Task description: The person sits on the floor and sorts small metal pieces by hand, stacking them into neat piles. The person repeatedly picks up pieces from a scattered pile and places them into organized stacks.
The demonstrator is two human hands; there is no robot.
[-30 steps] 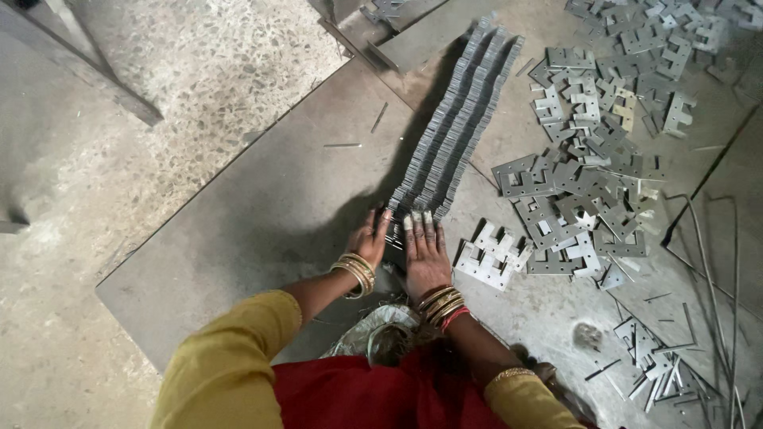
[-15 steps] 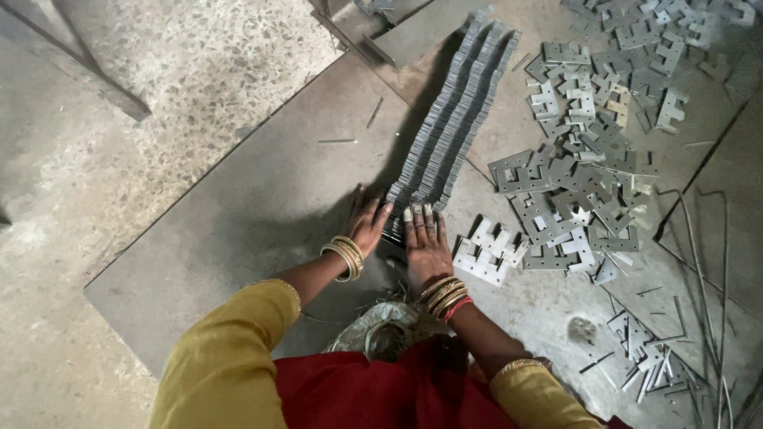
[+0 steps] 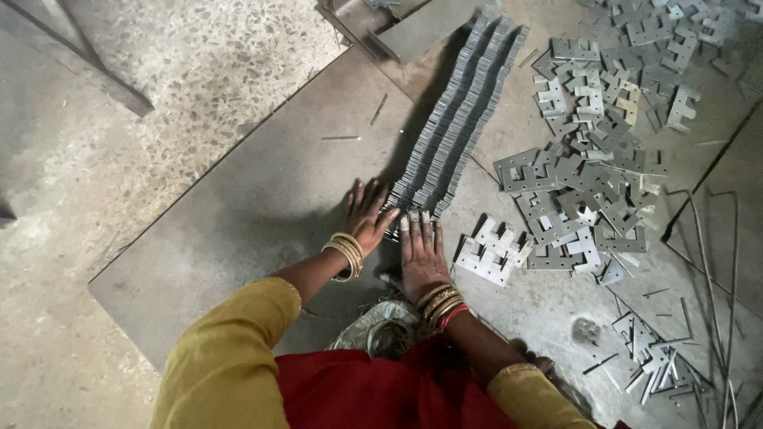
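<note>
On floor, left hand [image 3: 367, 220], right hand [image 3: 421, 253] press plate row [image 3: 459, 119].

One view only — a camera worn on the head, looking steeply down from above at the grey metal sheet [image 3: 238, 214] on the floor [image 3: 119, 159] — near, at arm's reach.

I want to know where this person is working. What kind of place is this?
Probably a small metal workshop floor. A long row of stacked metal pieces lies on a flat steel sheet, and cut metal plates are scattered about.
</note>
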